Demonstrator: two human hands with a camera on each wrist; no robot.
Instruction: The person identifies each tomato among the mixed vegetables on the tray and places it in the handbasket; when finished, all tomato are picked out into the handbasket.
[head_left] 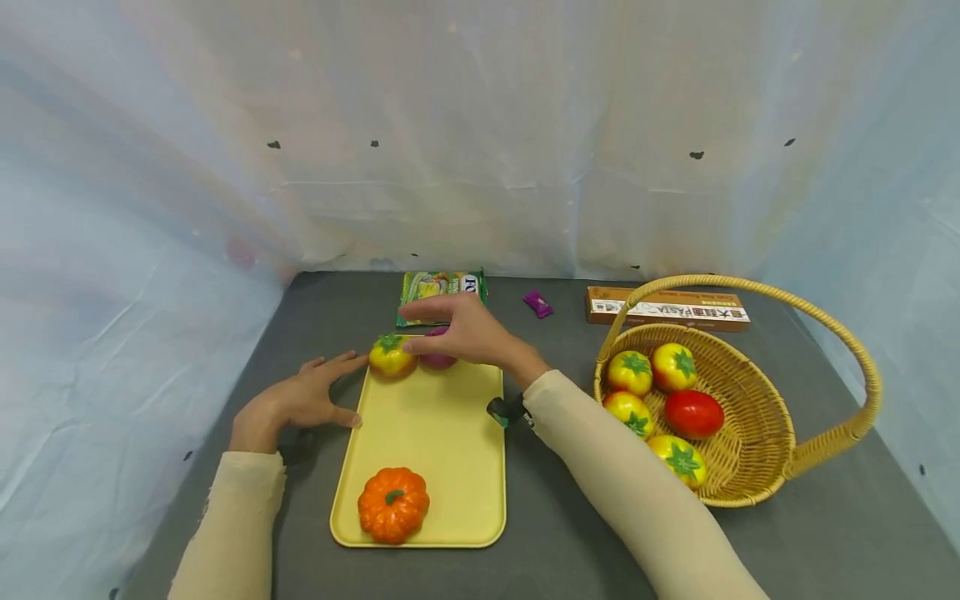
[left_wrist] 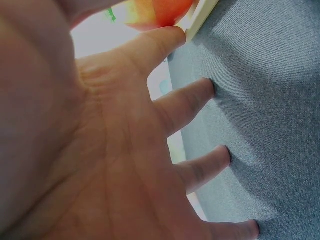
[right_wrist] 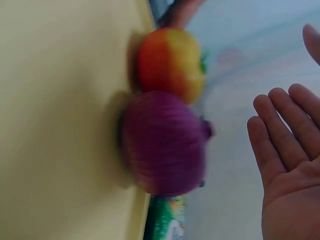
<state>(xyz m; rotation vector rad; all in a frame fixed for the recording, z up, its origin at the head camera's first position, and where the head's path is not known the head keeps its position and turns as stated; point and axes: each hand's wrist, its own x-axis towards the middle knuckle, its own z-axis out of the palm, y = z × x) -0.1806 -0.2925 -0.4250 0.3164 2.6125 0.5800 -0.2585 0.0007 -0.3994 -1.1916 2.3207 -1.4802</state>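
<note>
On a yellow tray [head_left: 427, 442], a purple onion [right_wrist: 165, 145] stands beside a yellow-and-red fruit with green leaves on top [head_left: 392, 358] at the far edge. Partly covering the onion in the head view, my right hand [head_left: 465, 329] hovers above it with fingers extended, apart from it in the right wrist view. My left hand [head_left: 303, 400] is spread at the tray's left side, its fingertips down on the grey table and its index fingertip close to the tray rim. An orange pumpkin [head_left: 393, 505] sits at the tray's near left corner.
To the right stands a wicker basket [head_left: 750, 442] with a tall handle, holding several yellow fruits and a red one [head_left: 694, 414]. Behind the tray lie a green packet [head_left: 420, 287], a purple wrapped candy [head_left: 538, 304] and a brown pasta box [head_left: 667, 308].
</note>
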